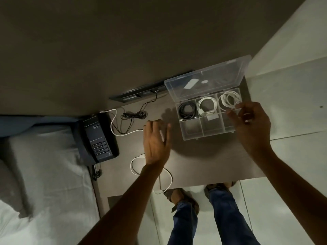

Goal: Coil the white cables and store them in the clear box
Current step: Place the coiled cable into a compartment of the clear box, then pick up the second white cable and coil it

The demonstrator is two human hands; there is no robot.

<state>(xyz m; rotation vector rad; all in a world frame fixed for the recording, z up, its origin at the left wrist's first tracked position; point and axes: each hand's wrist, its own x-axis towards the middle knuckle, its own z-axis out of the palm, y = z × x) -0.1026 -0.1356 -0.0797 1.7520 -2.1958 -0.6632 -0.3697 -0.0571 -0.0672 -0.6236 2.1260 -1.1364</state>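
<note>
So far two white cables are coiled and stored: one coil (207, 105) sits in the middle back compartment of the clear box (208, 128), and a looser white coil (229, 99) lies in the back right compartment. A black coil (187, 110) fills the back left one. The three front compartments look bare, apart from a small white block at the edge of the middle one, and the lid (207, 80) stands open at the back.

Left to do, as I judge it, is at least one loose white cable (166, 179) that snakes across the counter (203, 161) and hangs over its near edge; it is not yet coiled. Another white lead (115, 124) runs near the black telephone (99, 140), though whether that is the same cable is hard to tell.

The right hand (251, 126) hovers over the box's right side, just in front of the looser coil, fingers apart and curled; it seems to hold nothing. The left hand (155, 142) is spread flat and empty above the counter, directly over part of the loose cable, with one plug end (141, 156) just beside the wrist.
</note>
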